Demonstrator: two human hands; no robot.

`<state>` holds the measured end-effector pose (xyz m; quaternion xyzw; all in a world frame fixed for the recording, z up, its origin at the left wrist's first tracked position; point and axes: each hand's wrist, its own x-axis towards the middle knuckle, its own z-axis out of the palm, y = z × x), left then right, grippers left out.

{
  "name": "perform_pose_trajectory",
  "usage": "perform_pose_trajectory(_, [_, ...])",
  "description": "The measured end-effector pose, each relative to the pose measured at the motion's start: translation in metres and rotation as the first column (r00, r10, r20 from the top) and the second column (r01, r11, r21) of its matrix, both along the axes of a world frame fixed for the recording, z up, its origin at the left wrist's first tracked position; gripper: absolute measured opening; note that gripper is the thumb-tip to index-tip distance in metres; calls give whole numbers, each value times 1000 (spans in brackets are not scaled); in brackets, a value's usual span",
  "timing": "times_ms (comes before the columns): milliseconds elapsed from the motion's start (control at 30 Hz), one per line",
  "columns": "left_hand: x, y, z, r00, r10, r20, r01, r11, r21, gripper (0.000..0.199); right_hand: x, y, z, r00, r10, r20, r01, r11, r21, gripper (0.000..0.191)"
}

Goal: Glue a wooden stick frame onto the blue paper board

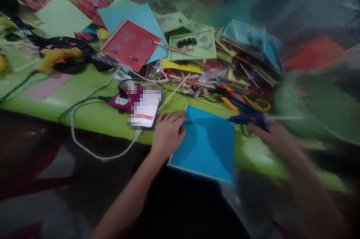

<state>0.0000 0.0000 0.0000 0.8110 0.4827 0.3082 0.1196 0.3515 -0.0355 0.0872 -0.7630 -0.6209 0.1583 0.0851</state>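
Note:
A blue sheet (209, 145) with pale sticks along its left and bottom edges lies at the front edge of the green table, partly over my lap. My left hand (169, 133) rests at its upper left edge, fingertips on the stick side, fingers bent and close together; whether it pinches anything is hidden. To the right of the sheet, my right hand (267, 134) is wrapped round a dark blue glue gun (247, 118), whose nozzle points left at the sheet's upper right corner. A pale glue stick juts from the gun's back. Motion blurs the right hand.
Left of my left hand lies a lit phone (147, 108) with a white cable (84, 151) looping over the table edge. Behind are a magenta power strip (119, 102), a red panel (131, 44), a framed green panel (194, 46), pliers and loose sticks. A green see-through container (317, 96) stands right.

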Motion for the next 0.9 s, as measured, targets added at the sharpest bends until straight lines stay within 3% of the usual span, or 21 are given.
perform_pose_trajectory(200, [0,-3,0,1000,0,4,1,1000,-22,35,-2,4,-7,999,33,13,-34,999,23,42])
perform_pose_trajectory(600, [0,-4,1,1000,-1,6,1,1000,23,33,5,-1,-1,999,11,41,-11,1000,4,43])
perform_pose_trajectory(900, [0,-3,-1,1000,1,10,-2,1000,14,33,-11,5,-3,1000,13,19,-13,1000,15,46])
